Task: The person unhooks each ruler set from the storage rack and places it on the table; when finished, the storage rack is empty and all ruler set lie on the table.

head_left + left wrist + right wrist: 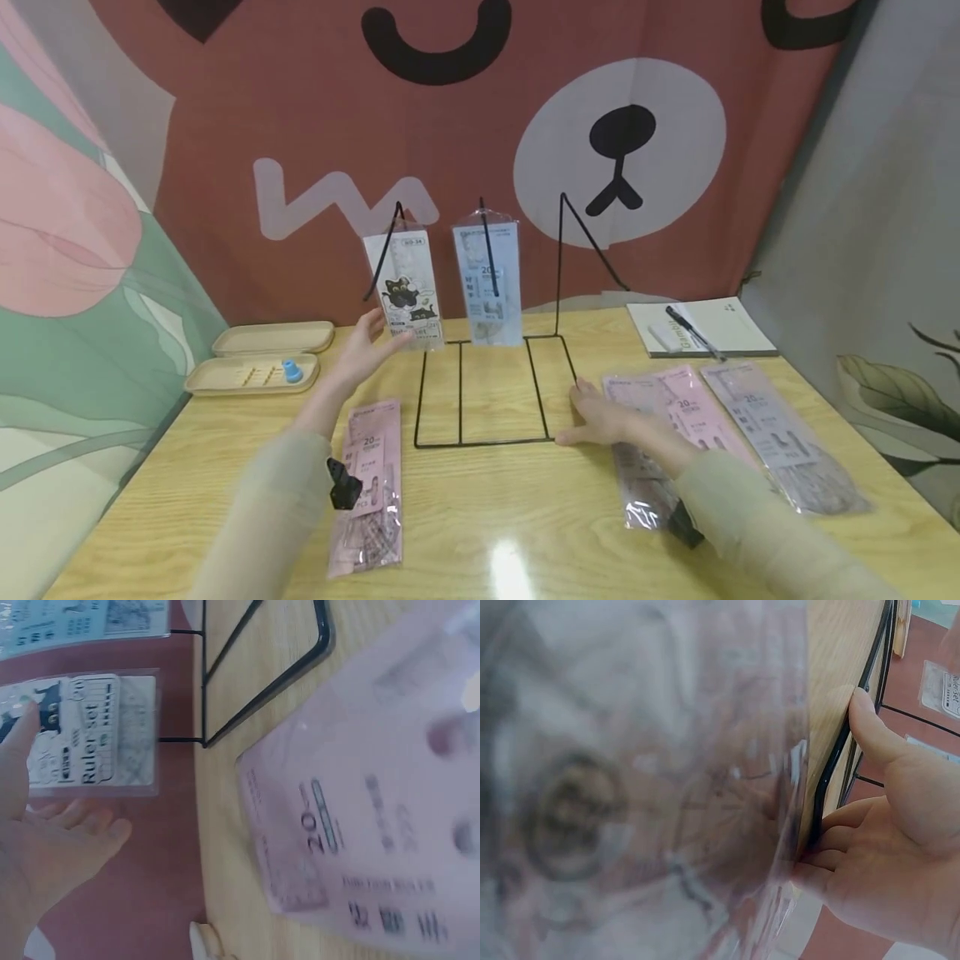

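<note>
Pale sleeves lie nearest, entering low at left and right over the worktop. Centrally stands a black wire rack, its flat base wider left to right than near to far. Three prongs rise along its far side, their bent ends sloping down toward the near side; the right one points outward to the near right.

On the left prong hangs a white ruler packet, long axis upright, lower end leaning slightly right. Beside it on the middle prong hangs a blue packet, also upright. Left hand is at the white packet's lower left corner, thumb across the front, fingers apart; firm contact cannot be told. Right hand has thumb and fingers clamped on the base's near right corner.

A pink packet lies left of the rack, pointing near to far, partly covered by the left wrist's black mount. Right of the rack, the right forearm crosses two overlapping packets; a greyish packet slants beside them. Far right lies a notepad bearing a pen; far left, an opened case.
</note>
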